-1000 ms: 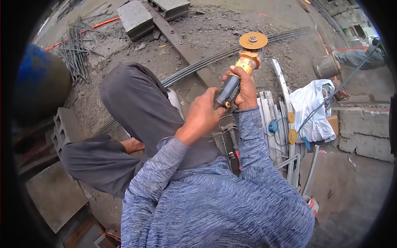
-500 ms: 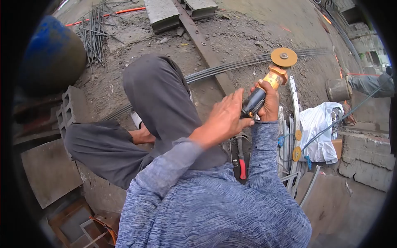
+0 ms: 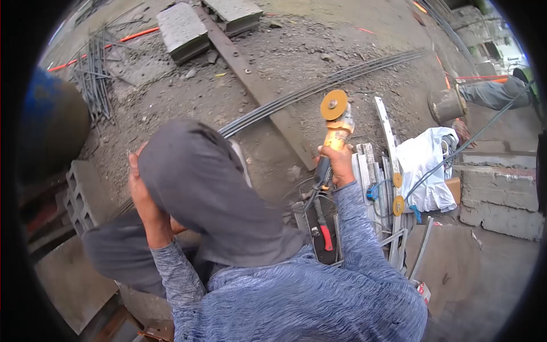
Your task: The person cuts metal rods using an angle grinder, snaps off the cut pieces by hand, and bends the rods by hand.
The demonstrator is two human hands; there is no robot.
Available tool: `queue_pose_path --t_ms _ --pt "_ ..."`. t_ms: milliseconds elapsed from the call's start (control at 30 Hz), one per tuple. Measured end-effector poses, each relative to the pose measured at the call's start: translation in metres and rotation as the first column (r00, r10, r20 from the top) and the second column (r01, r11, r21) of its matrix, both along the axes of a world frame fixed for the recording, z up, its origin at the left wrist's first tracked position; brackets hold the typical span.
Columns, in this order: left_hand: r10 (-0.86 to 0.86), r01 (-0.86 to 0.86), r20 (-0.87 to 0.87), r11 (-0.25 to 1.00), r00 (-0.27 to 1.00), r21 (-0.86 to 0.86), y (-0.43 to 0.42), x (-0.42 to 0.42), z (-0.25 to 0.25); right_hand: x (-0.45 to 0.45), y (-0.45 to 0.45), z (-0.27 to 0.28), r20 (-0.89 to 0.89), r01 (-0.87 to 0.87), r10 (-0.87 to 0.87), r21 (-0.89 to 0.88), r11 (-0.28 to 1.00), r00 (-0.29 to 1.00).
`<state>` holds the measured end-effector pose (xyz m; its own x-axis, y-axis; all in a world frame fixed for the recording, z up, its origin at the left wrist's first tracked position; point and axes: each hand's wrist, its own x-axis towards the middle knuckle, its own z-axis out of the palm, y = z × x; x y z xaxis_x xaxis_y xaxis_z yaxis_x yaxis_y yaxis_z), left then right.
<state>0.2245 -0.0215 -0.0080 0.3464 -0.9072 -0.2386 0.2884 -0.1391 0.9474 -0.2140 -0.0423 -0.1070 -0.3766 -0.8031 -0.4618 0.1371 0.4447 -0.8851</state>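
My right hand [image 3: 340, 163] is wrapped round the body of a yellow and black angle grinder [image 3: 337, 137]. The grinder points away from me, its tan cutting disc [image 3: 334, 105] uppermost and clear of the ground. My left hand [image 3: 145, 191] rests against the outer side of my raised knee [image 3: 176, 165], fingers stretched along the trouser cloth and partly hidden by it. Below the grinder, a hammer with a red grip [image 3: 326, 236] lies on the ground.
Bundled steel rods [image 3: 319, 85] cross a flat metal bar [image 3: 268, 102]. Metal strips [image 3: 376, 171], two small yellow discs and a white bag [image 3: 424, 171] lie at right. Concrete blocks [image 3: 182, 31] stand ahead; a hollow block [image 3: 80, 194] is at left. Another person's leg [image 3: 490, 94] shows at far right.
My left hand has left the grinder's rear and moved left to my knee. The right hand has brought the grinder slightly left and lower. The view has shifted.
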Motion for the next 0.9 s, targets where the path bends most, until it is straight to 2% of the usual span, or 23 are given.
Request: queue_pose_path --t_ms 100,167,233,333,467,533,633,833,900 --pt "-0.042 0.034 -0.382 0.999 0.923 -0.028 0.068 0.019 -0.104 0.005 -0.001 -0.009 0.016 -0.018 0.018 0.005 1.000 1.000" --pt "-0.136 0.147 -0.430 0.989 0.893 -0.007 0.101 0.028 -0.127 0.011 0.000 -0.005 0.016 -0.011 0.011 0.024 1.000 1.000" --pt "-0.157 0.204 -0.379 0.975 0.912 0.089 0.111 0.029 -0.124 0.010 -0.002 -0.011 0.029 -0.029 0.027 0.070 0.997 0.999" --pt "-0.139 0.178 -0.138 0.927 0.981 0.330 0.096 0.017 -0.097 0.011 -0.007 -0.021 -0.013 -0.073 0.075 0.118 0.990 0.997" --pt "-0.291 0.144 0.202 0.834 0.935 0.533 0.069 0.015 -0.122 0.009 -0.012 -0.050 -0.060 -0.062 0.070 0.125 0.990 0.996" --pt "-0.435 0.137 0.419 0.805 0.797 0.577 0.045 0.014 -0.151 0.005 -0.017 -0.059 -0.086 -0.124 0.139 0.153 0.980 0.987" --pt "-0.566 0.164 0.662 0.806 0.492 0.568 -0.001 0.005 -0.192 0.008 -0.028 -0.071 -0.134 -0.155 0.181 0.183 0.971 0.974" --pt "-0.522 0.288 0.845 0.831 0.111 0.476 -0.080 -0.027 -0.237 0.012 -0.049 -0.100 -0.209 -0.349 0.414 0.288 0.892 0.886" --pt "-0.514 0.326 0.857 0.818 0.040 0.475 -0.095 -0.035 -0.250 0.015 -0.063 -0.111 -0.265 -0.413 0.495 0.309 0.857 0.828"
